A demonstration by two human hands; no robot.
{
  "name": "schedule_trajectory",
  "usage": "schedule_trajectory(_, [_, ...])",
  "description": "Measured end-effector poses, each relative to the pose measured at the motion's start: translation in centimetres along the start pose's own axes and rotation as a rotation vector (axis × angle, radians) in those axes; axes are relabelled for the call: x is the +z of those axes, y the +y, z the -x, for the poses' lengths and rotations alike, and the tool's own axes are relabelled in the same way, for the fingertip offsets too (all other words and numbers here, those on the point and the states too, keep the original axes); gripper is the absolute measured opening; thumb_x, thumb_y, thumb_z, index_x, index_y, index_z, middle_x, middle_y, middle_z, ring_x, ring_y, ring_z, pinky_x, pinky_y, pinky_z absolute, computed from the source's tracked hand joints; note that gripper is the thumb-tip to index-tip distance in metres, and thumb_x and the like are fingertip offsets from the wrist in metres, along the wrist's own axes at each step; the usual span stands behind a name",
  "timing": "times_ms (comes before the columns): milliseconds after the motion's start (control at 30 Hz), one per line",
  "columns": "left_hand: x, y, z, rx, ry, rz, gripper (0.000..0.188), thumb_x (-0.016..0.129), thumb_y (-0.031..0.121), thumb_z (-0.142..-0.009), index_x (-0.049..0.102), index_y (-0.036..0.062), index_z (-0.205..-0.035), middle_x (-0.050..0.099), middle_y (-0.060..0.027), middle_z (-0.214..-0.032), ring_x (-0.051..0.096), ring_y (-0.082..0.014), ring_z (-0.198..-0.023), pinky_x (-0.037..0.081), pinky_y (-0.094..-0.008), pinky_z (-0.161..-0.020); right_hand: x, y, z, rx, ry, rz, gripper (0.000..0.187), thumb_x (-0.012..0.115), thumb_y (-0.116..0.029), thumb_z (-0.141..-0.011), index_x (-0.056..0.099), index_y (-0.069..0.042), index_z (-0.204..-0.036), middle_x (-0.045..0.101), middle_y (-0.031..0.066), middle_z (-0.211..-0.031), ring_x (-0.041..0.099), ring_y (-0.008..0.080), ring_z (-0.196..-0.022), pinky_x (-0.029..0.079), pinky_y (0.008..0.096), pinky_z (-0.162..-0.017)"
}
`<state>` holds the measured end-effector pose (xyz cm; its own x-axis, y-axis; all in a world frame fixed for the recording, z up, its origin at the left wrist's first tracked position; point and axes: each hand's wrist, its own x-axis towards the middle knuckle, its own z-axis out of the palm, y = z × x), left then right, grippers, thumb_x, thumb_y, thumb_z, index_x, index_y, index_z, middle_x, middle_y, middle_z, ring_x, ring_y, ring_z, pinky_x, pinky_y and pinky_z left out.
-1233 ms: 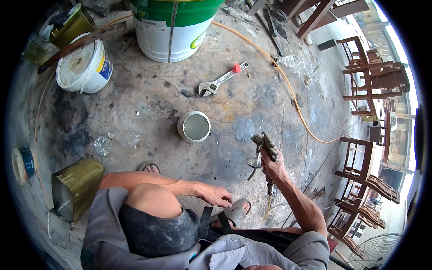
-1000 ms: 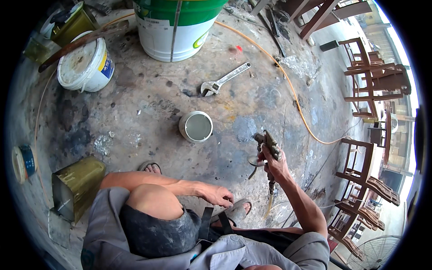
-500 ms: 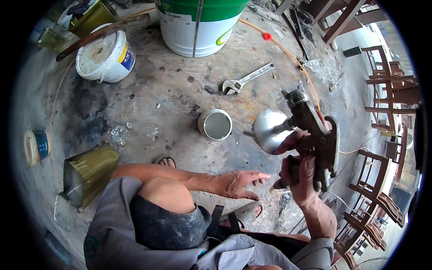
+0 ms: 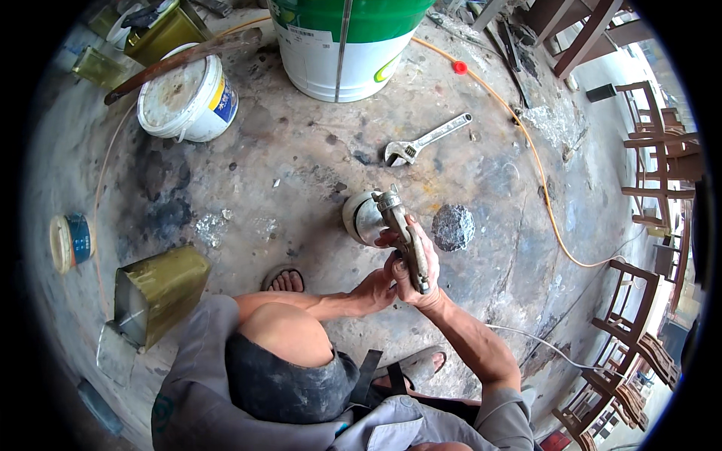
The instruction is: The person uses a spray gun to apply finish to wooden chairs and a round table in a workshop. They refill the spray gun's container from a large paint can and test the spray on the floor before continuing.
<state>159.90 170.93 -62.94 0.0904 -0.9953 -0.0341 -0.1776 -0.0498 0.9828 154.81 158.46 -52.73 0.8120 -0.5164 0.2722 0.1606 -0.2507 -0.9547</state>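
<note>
Mid-floor [image 4: 496, 225], head view: I note right hand [image 4: 430, 274] fingers clamped round spray gun [image 4: 406, 242], probably for control, its front end against or above pale can [image 4: 350, 218], unclear. Left hand [image 4: 374, 293] close by, perhaps steadying; finger closure hidden.

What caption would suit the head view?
Right hand grips a spray gun over a round cup, left hand alongside; an adjustable wrench lies beyond.
</note>
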Motion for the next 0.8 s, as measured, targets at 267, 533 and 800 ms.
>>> schedule_trajectory(267, [-2.3, 2.1, 1.3, -0.182, 0.014, 0.347, 0.037, 0.058, 0.013, -0.100, 0.052, 0.0036, -0.135, 0.064, -0.0172, -0.125, 0.064, -0.0285, -0.117, 0.052, -0.0415, -0.099, -3.1, -0.8, -0.1, -0.134, -0.325, 0.321, 0.098, 0.083, -0.018, -0.080, 0.027, 0.000, -0.159, 0.048, 0.0305, -0.140, 0.056, 0.0475, -0.124, 0.053, 0.0503, -0.098])
schedule_trajectory(533, [-2.6, 1.1, 0.9, -0.275, -0.035, 0.043, 0.031, 0.058, 0.016, -0.098, 0.059, 0.0028, -0.125, 0.065, -0.0247, -0.122, 0.063, -0.0402, -0.118, 0.052, -0.0465, -0.097, -5.7, -2.7, -6.1, -0.076, -0.713, 0.729, 0.098, 0.078, -0.026, -0.082, 0.024, 0.001, -0.159, 0.035, 0.0225, -0.160, 0.026, 0.0422, -0.153, 0.031, 0.0489, -0.123])
schedule_trajectory(800, [-1.9, -2.6, 1.1, 0.322, 0.218, -0.209, 0.018, 0.062, 0.018, -0.100, 0.061, 0.0051, -0.113, 0.067, -0.0138, -0.111, 0.065, -0.0265, -0.107, 0.051, -0.0424, -0.087, -2.5, 1.0, -10.5, -0.249, -0.896, 0.625, 0.114, 0.081, -0.036, -0.070, 0.021, 0.000, -0.161, 0.029, 0.0204, -0.165, 0.024, 0.0387, -0.155, 0.022, 0.0507, -0.127])
